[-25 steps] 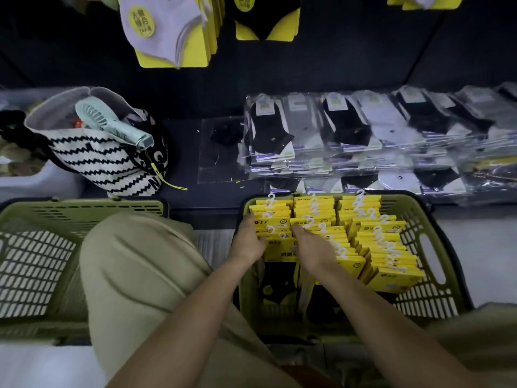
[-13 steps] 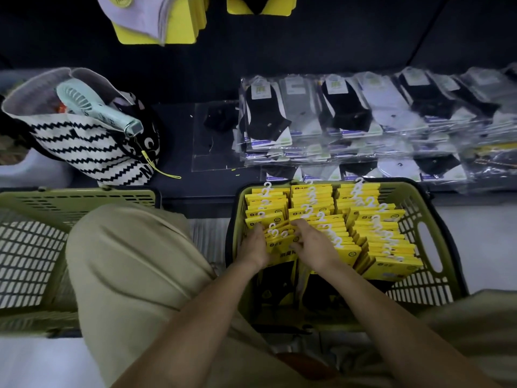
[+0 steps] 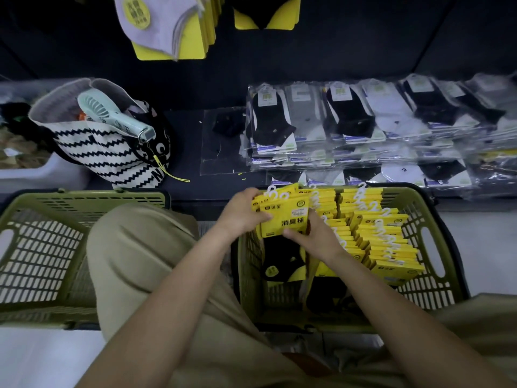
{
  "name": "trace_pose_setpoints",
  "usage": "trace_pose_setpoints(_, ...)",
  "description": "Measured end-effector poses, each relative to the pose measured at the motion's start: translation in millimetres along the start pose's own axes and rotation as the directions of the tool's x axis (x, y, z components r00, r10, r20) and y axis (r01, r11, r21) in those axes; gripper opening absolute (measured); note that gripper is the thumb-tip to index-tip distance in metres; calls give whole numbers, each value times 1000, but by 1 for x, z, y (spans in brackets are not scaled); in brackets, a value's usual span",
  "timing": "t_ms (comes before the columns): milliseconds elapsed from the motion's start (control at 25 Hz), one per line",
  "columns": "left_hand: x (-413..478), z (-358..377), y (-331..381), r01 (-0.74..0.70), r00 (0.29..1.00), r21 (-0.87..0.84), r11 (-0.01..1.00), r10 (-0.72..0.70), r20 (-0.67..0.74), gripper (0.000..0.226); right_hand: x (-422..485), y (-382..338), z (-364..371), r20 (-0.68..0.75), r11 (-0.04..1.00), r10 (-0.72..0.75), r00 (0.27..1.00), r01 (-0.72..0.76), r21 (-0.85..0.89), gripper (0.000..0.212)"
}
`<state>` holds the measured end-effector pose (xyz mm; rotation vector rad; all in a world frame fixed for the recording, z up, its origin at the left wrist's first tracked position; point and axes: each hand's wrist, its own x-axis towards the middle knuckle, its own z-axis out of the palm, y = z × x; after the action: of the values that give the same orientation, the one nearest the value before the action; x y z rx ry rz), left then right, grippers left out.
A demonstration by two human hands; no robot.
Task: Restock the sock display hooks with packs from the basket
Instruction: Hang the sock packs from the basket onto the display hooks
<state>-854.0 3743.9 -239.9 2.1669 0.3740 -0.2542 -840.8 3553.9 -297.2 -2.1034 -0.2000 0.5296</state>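
Sock packs [image 3: 284, 221], a small bundle in yellow card sleeves, are being held up at the far left corner of the green basket [image 3: 419, 295], above the rows inside. Basket: rigid plastic lattice, rounded rim, handle slot in the right wall; it is sitting on the floor between the person's legs. Its near-left part is showing bare bottom with a few dark socks lying loose. The rows [image 3: 386, 247] are filling the middle and right, standing on edge, tightly packed.

A second basket [image 3: 39, 247], same make, is standing just beyond the trouser leg [image 3: 140, 261] on the left. The dark shelf ahead is carrying stacks of clear-wrapped socks [image 3: 349, 121], glossy and flat, reaching close to the basket's far rim. A zigzag cloth bag [image 3: 106, 158] with a pale hand fan [image 3: 112, 116] poking out is occupying the shelf's left end. Hanging packs [image 3: 167, 26] are overhanging at the top.

Left hand [image 3: 242, 215] is gripping the bundle's left edge, fingers curled behind, thumb on the front. Right hand [image 3: 316, 238] is pinching the lower right corner, thumb along the bottom edge. White plastic hooks [image 3: 275, 194] are sticking up just past the left fingers.
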Motion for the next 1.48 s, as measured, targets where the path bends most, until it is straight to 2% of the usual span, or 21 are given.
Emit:
trace_pose_setpoints(80,-3,-16,18,-3,999,-336,942,13,30,35,6,-20,-13,-83,978,-15,996,32,206,55)
trace_pose_setpoints(160,-3,-18,35,-13,998,-646,764,45,33,28,13,-38,-30,-145,949,-10,989,55,311,56)
trace_pose_setpoints(240,-2,-11,47,-66,994,-813,578,110,-3,21,19,-53,-45,-193,914,-35,981,109,390,44)
trace_pose_setpoints(280,-2,-8,52,-105,990,-828,552,138,-33,21,19,-59,-50,-208,905,-59,976,140,402,35)
trace_pose_setpoints(360,-2,-10,64,-186,976,-772,608,205,-74,26,18,-71,-62,-241,916,-122,963,203,347,20)
trace_pose_setpoints(480,7,-25,79,-256,960,-695,672,261,-101,36,18,-89,-82,-253,933,-174,952,242,267,15)
trace_pose_setpoints(600,15,-48,105,-304,951,-688,659,252,-179,29,23,-127,-107,-236,926,-262,936,313,211,18)
trace_pose_setpoints(720,23,-73,134,-384,923,-634,672,266,-277,26,36,-175,-131,-369,896,-250,895,358,262,29)
trace_pose_setpoints(800,27,-94,154,-440,898,-608,661,323,-299,29,44,-208,-150,-419,873,-271,867,405,272,24)
trace_pose_setpoints(960,27,-131,187,-546,826,-600,585,495,-269,24,49,-258,-174,-417,839,-370,830,491,234,8)
trace_pose_setpoints(1040,28,-147,201,-587,804,-581,564,491,-336,26,51,-275,-182,-435,807,-403,805,537,246,8)
trace_pose_setpoints(1120,28,-164,215,-626,779,-524,578,435,-450,15,54,-292,-192,-473,786,-414,778,567,245,6)
trace_pose_setpoints(1320,14,-207,241,-738,638,-321,594,459,-618,12,68,-331,-219,-552,774,-423,719,603,192,3)
trace_pose_setpoints(1400,6,-219,242,-767,585,-281,577,448,-676,14,75,-345,-227,-590,789,-428,685,601,126,5)
trace_pose_setpoints(1480,0,-228,241,-776,562,-271,570,429,-707,15,83,-359,-230,-594,814,-449,667,580,36,7)
